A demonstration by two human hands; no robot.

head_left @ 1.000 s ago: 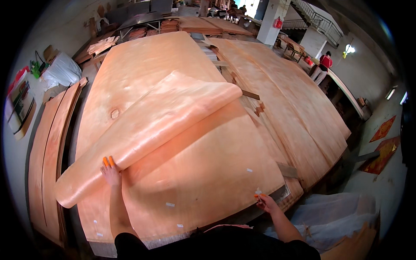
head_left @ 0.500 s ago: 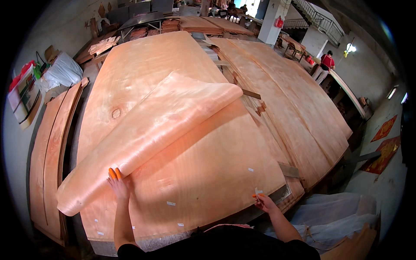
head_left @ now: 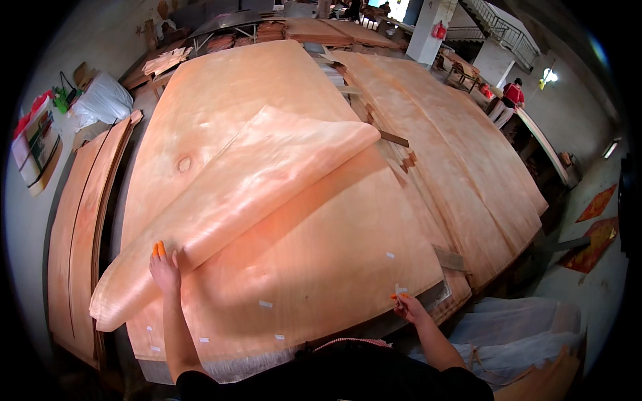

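A large sheet of wood veneer [head_left: 241,194] is folded back diagonally over itself on a big veneer stack in front of me. My left hand [head_left: 165,269] rests on the folded part near its lower left end. Its fingers are stretched out, with orange covers on the fingertips. At the near right corner of the flat veneer [head_left: 321,260], my right hand [head_left: 409,309] is closed in a pinch on a small pale strip [head_left: 398,289]. That hand also has orange on its fingertips. Several small white pieces of tape [head_left: 265,304] lie on the flat veneer.
More veneer sheets [head_left: 455,154] are stacked on the right, with wooden strips [head_left: 393,138] between the stacks. Narrow veneer boards [head_left: 83,234] lean at the left. Crumpled plastic sheeting [head_left: 521,334] lies at the near right. A person in red [head_left: 513,95] works at the far right.
My left hand has slid a little left and away from me along the folded veneer. My right hand stays at the corner, still pinching the strip. The view has shifted slightly.
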